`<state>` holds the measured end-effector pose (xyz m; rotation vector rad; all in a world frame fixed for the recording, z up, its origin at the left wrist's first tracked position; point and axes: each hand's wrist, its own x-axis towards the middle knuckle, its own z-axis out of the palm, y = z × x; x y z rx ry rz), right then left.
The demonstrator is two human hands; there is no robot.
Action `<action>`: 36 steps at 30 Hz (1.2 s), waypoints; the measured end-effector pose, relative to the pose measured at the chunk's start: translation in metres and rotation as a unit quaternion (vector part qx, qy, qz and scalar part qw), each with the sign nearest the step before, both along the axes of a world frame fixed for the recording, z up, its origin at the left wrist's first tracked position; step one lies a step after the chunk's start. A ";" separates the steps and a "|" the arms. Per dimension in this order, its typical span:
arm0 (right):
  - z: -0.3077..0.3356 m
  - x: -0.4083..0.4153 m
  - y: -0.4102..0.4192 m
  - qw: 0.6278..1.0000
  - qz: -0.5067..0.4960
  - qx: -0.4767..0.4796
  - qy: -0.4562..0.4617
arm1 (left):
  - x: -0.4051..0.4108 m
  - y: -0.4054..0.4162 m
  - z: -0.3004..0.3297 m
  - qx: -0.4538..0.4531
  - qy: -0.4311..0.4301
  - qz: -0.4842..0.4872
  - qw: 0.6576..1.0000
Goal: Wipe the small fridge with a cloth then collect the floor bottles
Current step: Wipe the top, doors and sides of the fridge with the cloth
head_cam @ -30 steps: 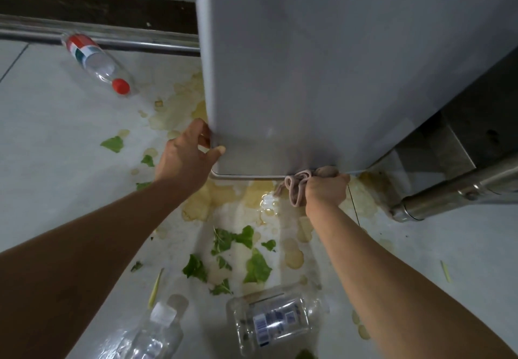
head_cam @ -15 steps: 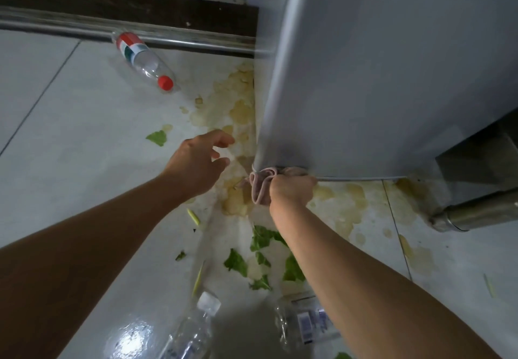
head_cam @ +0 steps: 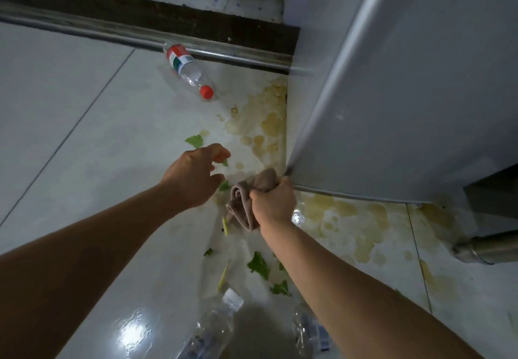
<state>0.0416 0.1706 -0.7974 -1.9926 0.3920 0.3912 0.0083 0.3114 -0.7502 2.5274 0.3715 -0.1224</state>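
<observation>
No legible text on bottle labels.

The fridge point(head_cam: 406, 92) has a smooth, grey, satin metal-look skin with a soft sheen. The cloth point(head_cam: 246, 204) is soft, matt, beige fabric, bunched in folds. The floor point(head_cam: 70, 120) is glossy pale tile, mirroring light, blotched with yellowish stains. The red-capped bottle point(head_cam: 190, 74) is clear, shiny plastic. The floor rail point(head_cam: 112, 35) is polished metal.
</observation>
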 end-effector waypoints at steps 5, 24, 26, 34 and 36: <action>0.048 -0.017 -0.023 0.989 0.110 -0.100 -0.018 | -0.037 0.000 0.033 -0.006 0.066 0.034 0.997; 0.446 -0.054 -0.026 0.929 0.332 -0.150 -0.066 | -0.118 0.007 0.426 -0.010 0.194 0.078 0.978; 0.493 -0.050 -0.025 0.920 0.352 -0.151 -0.080 | -0.112 0.009 0.472 -0.006 0.185 0.083 0.979; 0.634 -0.035 -0.008 0.898 0.374 -0.194 -0.128 | -0.090 0.034 0.608 0.000 0.142 0.064 0.988; 0.654 -0.031 0.003 0.900 0.359 -0.209 -0.135 | -0.083 0.051 0.628 0.004 0.133 0.041 0.990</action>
